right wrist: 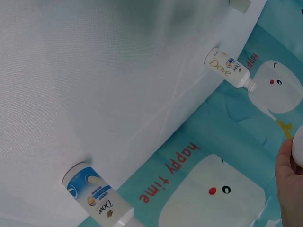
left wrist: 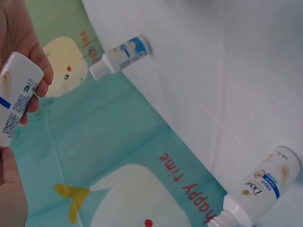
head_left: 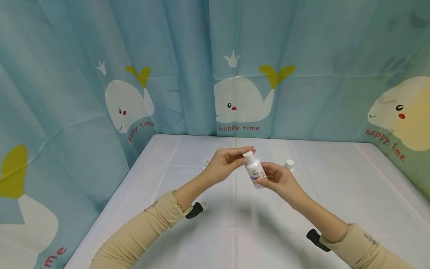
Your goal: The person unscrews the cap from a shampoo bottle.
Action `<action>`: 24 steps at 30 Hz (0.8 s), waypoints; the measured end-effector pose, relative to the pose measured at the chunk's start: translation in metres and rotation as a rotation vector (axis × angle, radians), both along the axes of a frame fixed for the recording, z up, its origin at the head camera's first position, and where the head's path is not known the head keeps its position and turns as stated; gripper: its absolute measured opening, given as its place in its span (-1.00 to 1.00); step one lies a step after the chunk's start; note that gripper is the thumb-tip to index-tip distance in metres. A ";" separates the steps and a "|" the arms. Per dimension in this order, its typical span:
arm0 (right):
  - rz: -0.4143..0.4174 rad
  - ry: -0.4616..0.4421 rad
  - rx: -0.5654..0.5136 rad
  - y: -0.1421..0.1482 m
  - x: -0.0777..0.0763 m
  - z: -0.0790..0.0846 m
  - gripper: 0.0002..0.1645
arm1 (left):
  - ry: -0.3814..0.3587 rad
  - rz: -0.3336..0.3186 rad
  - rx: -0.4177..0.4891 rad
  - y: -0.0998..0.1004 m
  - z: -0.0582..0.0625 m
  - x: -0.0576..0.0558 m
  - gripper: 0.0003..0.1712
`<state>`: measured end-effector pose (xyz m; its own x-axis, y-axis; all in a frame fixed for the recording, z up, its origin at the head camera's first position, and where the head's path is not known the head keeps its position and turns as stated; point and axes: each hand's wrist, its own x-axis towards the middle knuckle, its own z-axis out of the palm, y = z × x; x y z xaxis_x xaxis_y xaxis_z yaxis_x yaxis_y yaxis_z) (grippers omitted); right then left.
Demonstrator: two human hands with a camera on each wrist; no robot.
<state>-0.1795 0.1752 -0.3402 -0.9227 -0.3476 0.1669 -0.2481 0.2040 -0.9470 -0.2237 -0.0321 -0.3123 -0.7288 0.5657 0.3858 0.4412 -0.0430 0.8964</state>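
Observation:
A small white Dove bottle (head_left: 256, 173) is held tilted above the table, its white cap (head_left: 249, 156) up and leaning left. My right hand (head_left: 280, 183) grips the bottle's body from the right, thumb across the front near the label. At the top, my left hand (head_left: 223, 164) pinches the cap between thumb and fingers. In the left wrist view the held bottle (left wrist: 19, 92) shows its printed side at the left edge, partly cut off. Only a white sliver of the bottle (right wrist: 298, 146) appears at the right edge of the right wrist view.
Behind the hands stand two more Dove bottles: the left one (right wrist: 229, 68) has a bare threaded neck, the right one (left wrist: 125, 54) is capped. A white cloth covers the table (head_left: 208, 239). A blue whale-print curtain (head_left: 188, 74) hangs behind it. Black devices (head_left: 195, 210) sit at both cuffs.

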 end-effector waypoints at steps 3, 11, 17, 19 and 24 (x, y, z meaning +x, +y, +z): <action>-0.002 0.004 -0.007 -0.001 0.000 -0.001 -0.44 | -0.012 0.026 0.002 0.001 0.000 0.000 -0.57; 0.003 0.024 -0.014 -0.001 0.000 0.000 -0.45 | -0.031 0.135 0.009 0.002 -0.002 0.001 -0.60; -0.010 0.027 -0.006 -0.001 0.002 0.000 -0.45 | -0.039 0.150 0.053 0.006 -0.001 0.003 -0.63; -0.011 0.027 -0.006 -0.001 0.003 0.001 -0.45 | -0.050 0.153 0.070 0.007 0.000 0.004 -0.64; -0.007 0.038 -0.004 -0.001 0.003 0.003 -0.46 | -0.074 0.180 0.088 0.010 0.002 0.006 -0.67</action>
